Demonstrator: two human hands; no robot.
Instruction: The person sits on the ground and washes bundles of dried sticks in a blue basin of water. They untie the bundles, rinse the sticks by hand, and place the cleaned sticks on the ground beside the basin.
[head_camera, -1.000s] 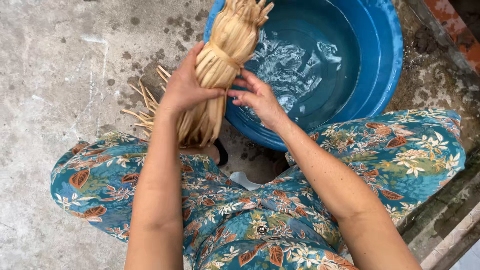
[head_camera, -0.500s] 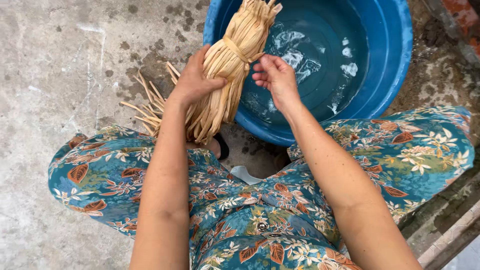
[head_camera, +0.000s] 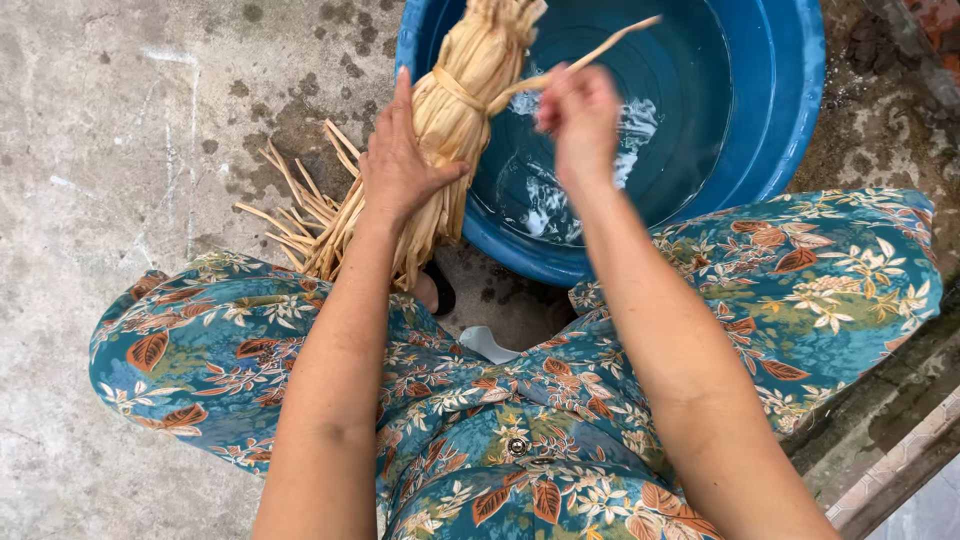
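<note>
Her left hand (head_camera: 400, 170) grips a tied bundle of pale dried leaves (head_camera: 455, 110); right hand (head_camera: 578, 118) fingers pinch one loose strip (head_camera: 590, 52) above the round blue plastic water basin (head_camera: 770, 110).

I see soft, even daylight with faint shadows. The water (head_camera: 590, 170) in the basin (head_camera: 780, 110) glints white. My right hand (head_camera: 580, 120) smears with motion blur; the floor (head_camera: 120, 150) stays sharp.

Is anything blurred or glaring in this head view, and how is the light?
Head view: the right hand is motion-blurred, as is the thin pale strip it pinches; the left hand on the tied bundle of dried tan leaves is sharp; daylight is soft, shadows faint; water in the round blue plastic basin shows white reflections.
</note>
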